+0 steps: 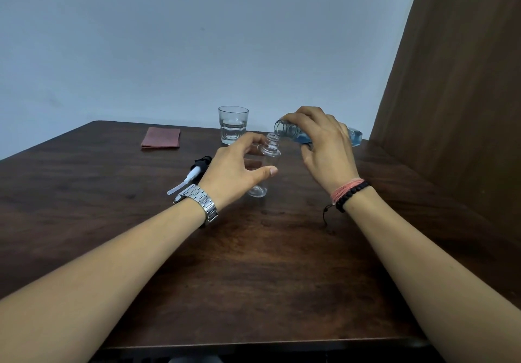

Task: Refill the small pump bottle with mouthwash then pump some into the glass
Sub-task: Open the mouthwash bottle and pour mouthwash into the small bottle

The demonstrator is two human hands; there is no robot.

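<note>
A small clear pump bottle (270, 151) stands upright on the dark wooden table (253, 264), its threaded neck uncovered. My left hand (238, 169) curls around its body, thumb in front. My right hand (324, 144) grips a clear bottle of blue mouthwash (294, 131), tipped almost level with its open mouth just above and right of the small bottle's neck. The blue liquid sits low in the tilted bottle. The black pump head (194, 172) with its white tube lies on the table left of my left hand. A clear glass (233, 124) stands behind.
A folded reddish cloth (161, 137) lies at the back left of the table. A pale wall rises behind the table, and a brown wooden panel (451, 80) stands close on the right. I see a metal watch on my left wrist and bead bracelets on my right.
</note>
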